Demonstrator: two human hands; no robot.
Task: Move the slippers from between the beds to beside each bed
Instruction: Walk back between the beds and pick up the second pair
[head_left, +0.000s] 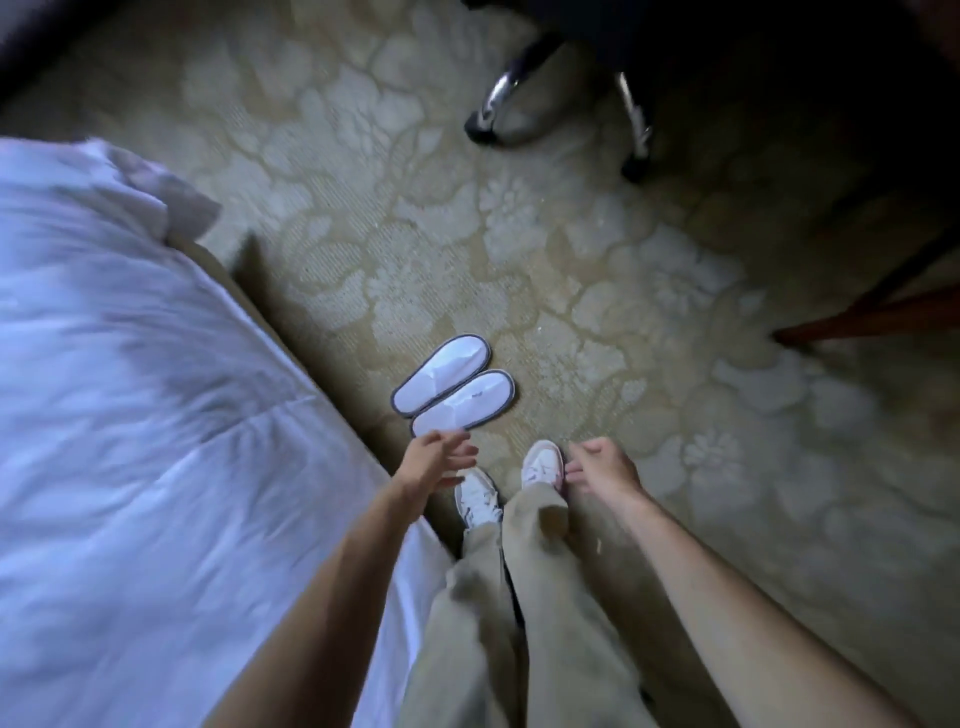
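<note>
Two white slippers with grey trim lie side by side on the patterned carpet beside the bed (130, 389): one slipper (441, 375) and the other slipper (464, 404), touching along their long edges. My left hand (439, 460) hovers just below the nearer slipper's heel end, fingers apart and holding nothing. My right hand (602, 467) hangs to the right above my shoe, fingers loosely curled and empty.
The white bed cover fills the left side. A wheeled chair base (561, 104) with chrome legs stands at the top centre. Dark wooden furniture legs (872, 312) reach in from the right. My white shoes (480, 499) and beige trousers stand below the slippers.
</note>
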